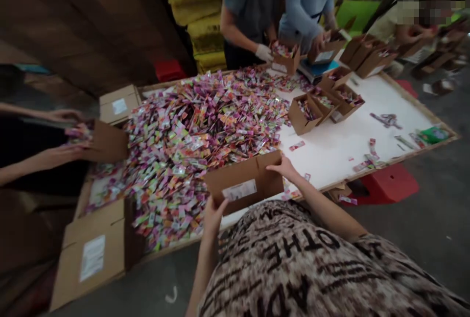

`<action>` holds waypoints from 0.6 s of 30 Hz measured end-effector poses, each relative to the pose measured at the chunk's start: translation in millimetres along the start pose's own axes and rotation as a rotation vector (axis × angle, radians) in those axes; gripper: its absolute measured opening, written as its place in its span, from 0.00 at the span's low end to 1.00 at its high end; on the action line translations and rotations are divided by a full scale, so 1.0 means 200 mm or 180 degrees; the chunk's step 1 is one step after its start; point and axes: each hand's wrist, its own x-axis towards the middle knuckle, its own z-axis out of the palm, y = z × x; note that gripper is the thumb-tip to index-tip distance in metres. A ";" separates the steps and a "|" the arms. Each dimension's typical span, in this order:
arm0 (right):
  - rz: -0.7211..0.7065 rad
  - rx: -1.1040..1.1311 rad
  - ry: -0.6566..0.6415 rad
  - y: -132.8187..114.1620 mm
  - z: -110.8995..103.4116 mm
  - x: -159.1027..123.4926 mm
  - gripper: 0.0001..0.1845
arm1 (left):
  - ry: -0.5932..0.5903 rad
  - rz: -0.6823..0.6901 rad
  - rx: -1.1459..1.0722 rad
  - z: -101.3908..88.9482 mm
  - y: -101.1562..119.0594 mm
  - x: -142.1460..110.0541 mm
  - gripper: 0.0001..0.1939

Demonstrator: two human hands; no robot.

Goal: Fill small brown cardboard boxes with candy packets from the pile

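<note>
Between my two hands is a brown cardboard box (pixel 264 185) with a white label on the side toward me. My left hand (pixel 213 214) grips its lower left corner, thumb on the near face. At the upper right corner, my right hand (pixel 287 168) is closed on the box edge. Past the box lies a wide heap of small colourful packets (pixel 205 116), mostly pink, purple and green. The inside of the box is hidden from me.
Small filled boxes (pixel 304 114) stand on the white table (pixel 330 146). At left, another person's hands hold a box (pixel 108 141) with packets. A large carton (pixel 88 253) is at the near left corner. Co-workers handle boxes across the table. A red stool (pixel 392 185) is at right.
</note>
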 end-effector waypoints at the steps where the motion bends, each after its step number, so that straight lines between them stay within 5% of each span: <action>1: -0.0079 -0.0119 0.0228 0.03 -0.07 0.00 0.38 | 0.0022 0.0086 -0.0016 0.08 0.00 0.03 0.21; 5: 0.0040 -0.0182 0.1066 0.15 -0.18 0.01 0.37 | -0.0283 0.0089 0.0172 0.33 0.00 0.12 0.22; 8: 0.0157 -0.0099 0.1304 0.20 -0.21 0.02 0.40 | -0.0668 0.0183 0.0057 0.43 -0.03 0.15 0.28; 14: -0.0127 0.0112 0.0311 0.20 -0.33 0.03 0.48 | -0.0824 0.0330 0.0253 0.51 -0.09 0.13 0.40; 18: -0.0250 0.0143 -0.0576 0.28 -0.28 0.03 0.46 | -0.1214 0.0846 0.0887 0.57 -0.08 0.08 0.44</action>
